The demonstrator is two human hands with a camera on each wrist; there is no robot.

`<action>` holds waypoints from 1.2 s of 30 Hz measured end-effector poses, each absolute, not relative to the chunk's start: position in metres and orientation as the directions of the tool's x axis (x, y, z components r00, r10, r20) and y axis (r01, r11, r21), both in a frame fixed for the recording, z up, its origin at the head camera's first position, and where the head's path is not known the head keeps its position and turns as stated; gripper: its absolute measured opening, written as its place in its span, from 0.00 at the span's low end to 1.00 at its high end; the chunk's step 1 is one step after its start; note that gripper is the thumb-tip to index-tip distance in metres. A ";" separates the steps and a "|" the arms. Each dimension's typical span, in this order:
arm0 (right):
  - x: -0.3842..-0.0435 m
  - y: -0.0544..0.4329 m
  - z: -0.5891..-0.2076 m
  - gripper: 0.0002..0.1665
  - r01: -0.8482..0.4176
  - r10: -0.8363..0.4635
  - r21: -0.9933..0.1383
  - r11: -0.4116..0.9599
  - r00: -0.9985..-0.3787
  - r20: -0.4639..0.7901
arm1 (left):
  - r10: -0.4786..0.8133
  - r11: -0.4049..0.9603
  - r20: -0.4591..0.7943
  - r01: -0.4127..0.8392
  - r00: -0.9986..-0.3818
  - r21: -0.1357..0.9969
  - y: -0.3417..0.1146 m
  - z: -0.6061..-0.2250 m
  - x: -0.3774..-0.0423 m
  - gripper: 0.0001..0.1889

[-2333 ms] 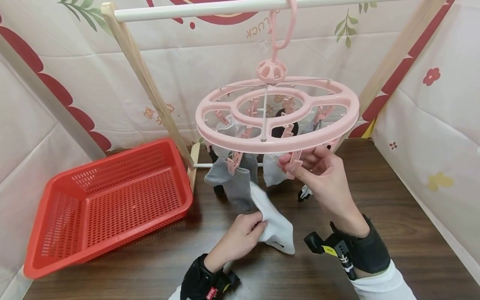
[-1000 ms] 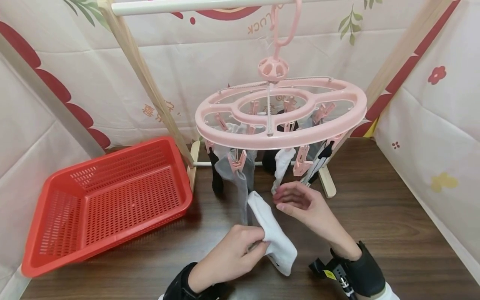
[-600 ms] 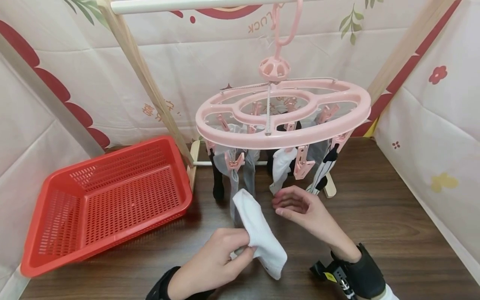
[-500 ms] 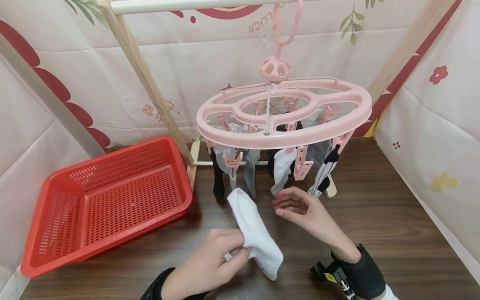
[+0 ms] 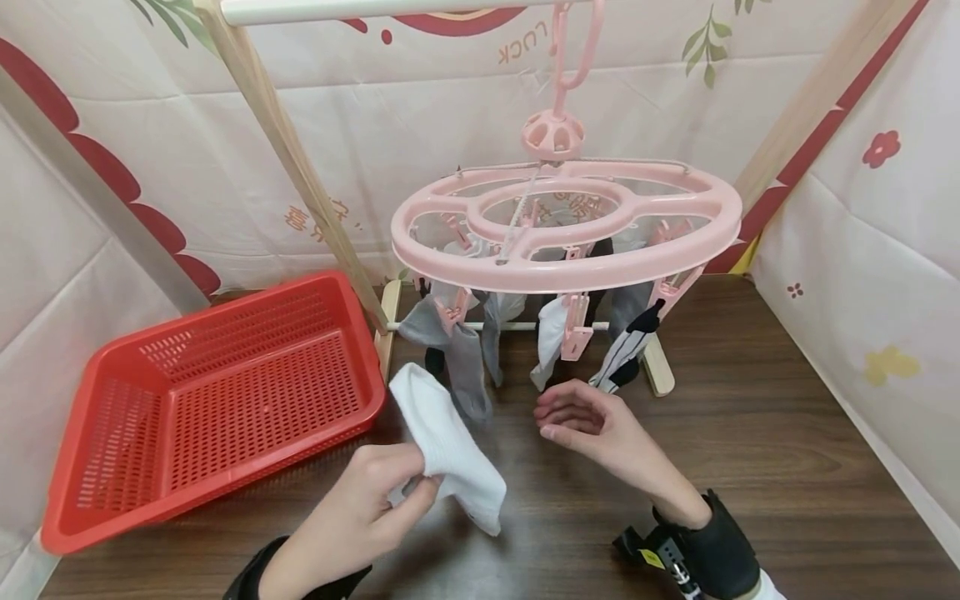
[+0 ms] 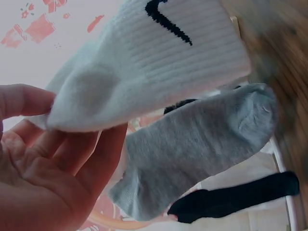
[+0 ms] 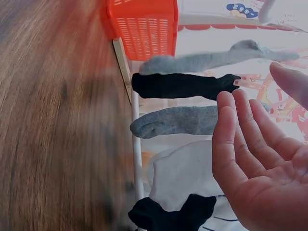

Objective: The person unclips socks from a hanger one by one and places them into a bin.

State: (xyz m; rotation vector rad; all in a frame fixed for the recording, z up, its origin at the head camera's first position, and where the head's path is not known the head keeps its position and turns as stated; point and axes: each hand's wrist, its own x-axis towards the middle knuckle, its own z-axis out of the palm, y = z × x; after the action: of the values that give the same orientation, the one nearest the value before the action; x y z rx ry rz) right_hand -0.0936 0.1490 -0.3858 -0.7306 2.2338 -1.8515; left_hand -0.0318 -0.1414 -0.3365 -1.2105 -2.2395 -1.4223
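Note:
My left hand [image 5: 360,504] pinches a white sock [image 5: 450,446] between thumb and fingers, over the table in front of the red basket's right corner. A black swoosh shows on its ribbed cuff in the left wrist view. My right hand [image 5: 600,437] is empty, fingers loosely bent, below the pink clip hanger [image 5: 555,279]. A free pink clip [image 5: 576,337] dangles above that hand. Clipped round the hanger are a grey sock [image 5: 467,375], a white sock [image 5: 551,333], a striped black-and-white sock [image 5: 626,354] and a black sock [image 7: 183,86].
A red plastic basket [image 5: 225,483] stands at the left on the brown wooden table [image 5: 787,467]. The hanger hooks on a white rail [image 5: 390,10] held by a wooden frame [image 5: 288,158]. Printed cloth walls [image 5: 862,275] enclose the back and sides.
My right hand has left the free clip and dropped lower. My left hand has carried the white sock down and left, towards the basket. The hanger has swung and turned slightly.

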 end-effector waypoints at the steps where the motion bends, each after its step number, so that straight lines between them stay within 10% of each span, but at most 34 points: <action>1: -0.094 0.149 -0.386 0.16 -0.271 -0.458 -0.955 0.119 -0.869 0.189 | 0.518 0.195 0.569 0.736 -0.639 0.648 -0.145 -0.336 -0.033 0.15; 36: -0.080 0.175 -0.386 0.16 -0.334 -0.497 -0.923 0.189 -0.843 0.204 | 0.346 0.617 0.610 0.663 -0.713 0.425 -0.226 -0.301 -0.069 0.13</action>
State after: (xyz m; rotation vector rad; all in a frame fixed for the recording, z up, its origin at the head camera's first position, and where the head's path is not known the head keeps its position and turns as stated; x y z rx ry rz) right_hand -0.0798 0.1753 -0.3865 -0.8144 2.3093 -1.7343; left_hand -0.0695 -0.2259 -0.3013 -0.7961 -2.3670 -0.8933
